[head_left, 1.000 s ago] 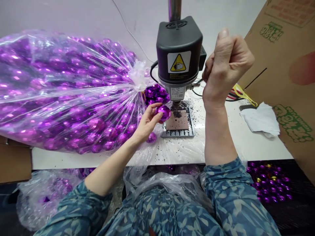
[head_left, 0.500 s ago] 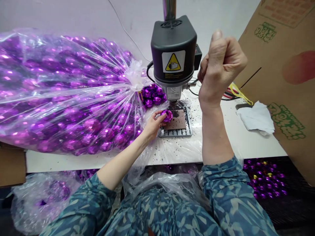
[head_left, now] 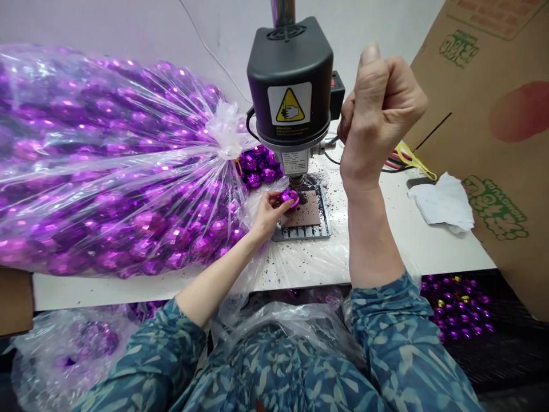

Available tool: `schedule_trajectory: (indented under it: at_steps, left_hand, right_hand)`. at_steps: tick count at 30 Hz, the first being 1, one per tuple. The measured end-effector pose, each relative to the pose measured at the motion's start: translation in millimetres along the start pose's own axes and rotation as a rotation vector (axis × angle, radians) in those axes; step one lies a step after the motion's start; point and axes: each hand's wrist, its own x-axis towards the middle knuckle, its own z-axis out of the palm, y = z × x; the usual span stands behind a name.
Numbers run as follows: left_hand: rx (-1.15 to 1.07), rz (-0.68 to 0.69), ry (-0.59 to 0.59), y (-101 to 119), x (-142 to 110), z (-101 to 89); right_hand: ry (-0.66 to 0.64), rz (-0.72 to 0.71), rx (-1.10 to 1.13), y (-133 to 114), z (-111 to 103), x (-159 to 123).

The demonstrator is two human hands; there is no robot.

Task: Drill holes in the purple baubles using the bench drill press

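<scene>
My left hand (head_left: 269, 214) pinches a shiny purple faceted ball (head_left: 289, 198) between thumb and fingers. The ball is over the left part of a brown board (head_left: 306, 212), just below and left of the drill press's chuck (head_left: 295, 181). This board lies on the metal base plate (head_left: 325, 229), among dark shavings. At the right of the black drill press (head_left: 290, 74), my right hand (head_left: 380, 111) is closed in a fist round its feed lever (head_left: 333, 141). Most of the lever is hidden by the fist.
A tied clear bag (head_left: 107, 171) of purple balls fills the left of the white table (head_left: 446, 252). Loose purple balls (head_left: 261, 166) sit behind its knot. To the right are a white cloth (head_left: 441, 203), yellow-handled scissors (head_left: 414, 163) and a large cardboard box (head_left: 493, 143). More balls (head_left: 461, 309) lie below.
My left hand has turned the purple ball, so a different side faces me. The right hand stays closed on the lever. The whole view has shifted slightly.
</scene>
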Motion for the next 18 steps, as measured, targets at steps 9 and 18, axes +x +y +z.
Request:
schedule_trajectory:
  at_steps: [9, 18]
  left_hand:
    - [0.183, 0.127, -0.102, 1, 0, 7.0]
    - [0.351, 0.286, -0.039, -9, -16, 16.6]
  right_hand:
    - [-0.021, 0.042, -0.033, -5, -1, 0]
    - [0.009, -0.037, 0.075, 2, 0, 0]
